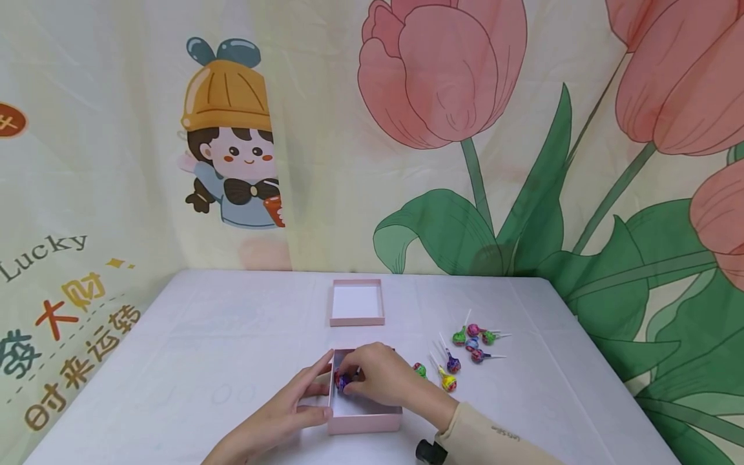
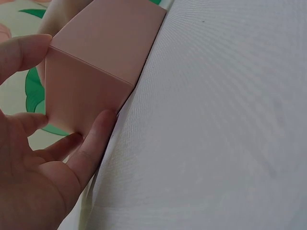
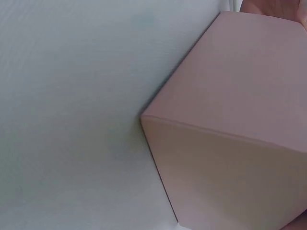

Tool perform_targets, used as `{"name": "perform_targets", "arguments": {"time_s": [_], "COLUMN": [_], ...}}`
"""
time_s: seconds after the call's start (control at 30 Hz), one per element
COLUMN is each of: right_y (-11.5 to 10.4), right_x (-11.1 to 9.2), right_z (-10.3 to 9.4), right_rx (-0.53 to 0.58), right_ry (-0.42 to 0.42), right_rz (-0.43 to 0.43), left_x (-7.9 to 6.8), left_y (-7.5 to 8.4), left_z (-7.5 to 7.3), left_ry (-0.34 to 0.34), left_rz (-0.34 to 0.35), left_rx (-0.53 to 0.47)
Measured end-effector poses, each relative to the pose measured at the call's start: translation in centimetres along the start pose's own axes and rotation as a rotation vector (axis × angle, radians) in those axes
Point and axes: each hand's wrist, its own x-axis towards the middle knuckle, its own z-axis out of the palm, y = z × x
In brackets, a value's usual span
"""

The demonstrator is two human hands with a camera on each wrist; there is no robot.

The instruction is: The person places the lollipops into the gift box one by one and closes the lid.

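Observation:
A pink open-topped box (image 1: 365, 423) stands on the white table, nearest me. My right hand (image 1: 380, 373) reaches down into it and pinches a purple-wrapped lollipop (image 1: 341, 381) near the left inner wall; that hand hides much of the box's inside. My left hand (image 1: 290, 402) lies along the box's left side, fingers extended. In the left wrist view, the left hand's fingers (image 2: 91, 148) touch the pink side wall and the thumb rests at its top corner. The right wrist view shows the box's outer walls (image 3: 230, 86) close up, without the lollipop.
Behind the box lies a pink-rimmed lid (image 1: 357, 321), white inside. To the right are a yellow lollipop (image 1: 447, 381), a purple lollipop (image 1: 453, 364) and a green lollipop (image 1: 420, 370) partly behind my right arm. Several more lollipops (image 1: 472, 343) cluster farther back. A printed curtain hangs behind the table.

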Motion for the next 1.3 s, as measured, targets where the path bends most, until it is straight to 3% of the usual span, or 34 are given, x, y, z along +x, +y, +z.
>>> {"name": "perform_targets", "arguments": {"time_s": [0.43, 0.97, 1.17, 1.3], "right_y": [-0.2, 0.0, -0.1, -0.3], "right_x": [0.2, 0.5, 0.3, 0.0], "right_z": [0.5, 1.2, 0.6, -0.9], "right_rx": [-0.014, -0.081, -0.056, -0.042], "right_ry": [-0.018, 0.006, 0.007, 0.007], "right_rz": [0.014, -0.037, -0.034, -0.016], "left_x": [0.0, 0.1, 0.0, 0.1], "left_y": [0.0, -0.2, -0.2, -0.2], "left_z": [-0.1, -0.1, -0.1, 0.0], "left_ry": [0.002, -0.003, 0.004, 0.01], "left_rz": [-0.033, -0.009, -0.004, 0.006], "left_rx": [-0.003, -0.011, -0.016, -0.004]}}
